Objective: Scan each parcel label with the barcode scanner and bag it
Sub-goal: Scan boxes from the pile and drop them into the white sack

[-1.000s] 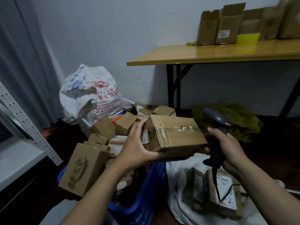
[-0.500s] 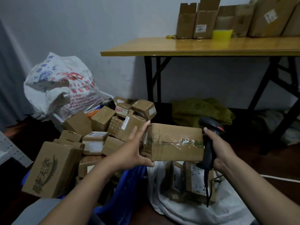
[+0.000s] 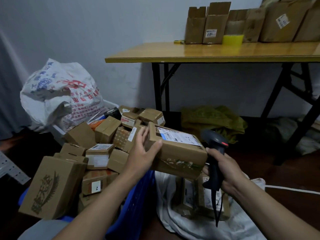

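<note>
Woven white plastic formed the printed sack [image 3: 60,94] at the upper left of the frame; its mouth was crumpled and its contents could not be seen. Below it, at lower left, a blue crate [image 3: 135,205] held a heaped pile of cardboard parcels [image 3: 107,129], several of them bearing white labels. A larger box with an eagle print [image 3: 52,186] leaned against the pile's left edge.

At centre frame, the left hand [image 3: 142,156] gripped the left end of one parcel [image 3: 180,153], thumb on the near face and fingers wrapped over the far side. This parcel was held above the gap between crate and bag, with its shipping label [image 3: 178,136] facing up.

Right of centre, the right hand [image 3: 225,168] was curled firmly round the handle of the barcode scanner [image 3: 214,144]. The scanner head stood just beside the parcel's right end.

Beneath the held parcel, a white bag [image 3: 190,227] lay open on the floor and contained labelled parcels [image 3: 207,193].

At upper right, a wooden table [image 3: 207,52] carried a row of cartons [image 3: 207,23], two with flaps open.
</note>
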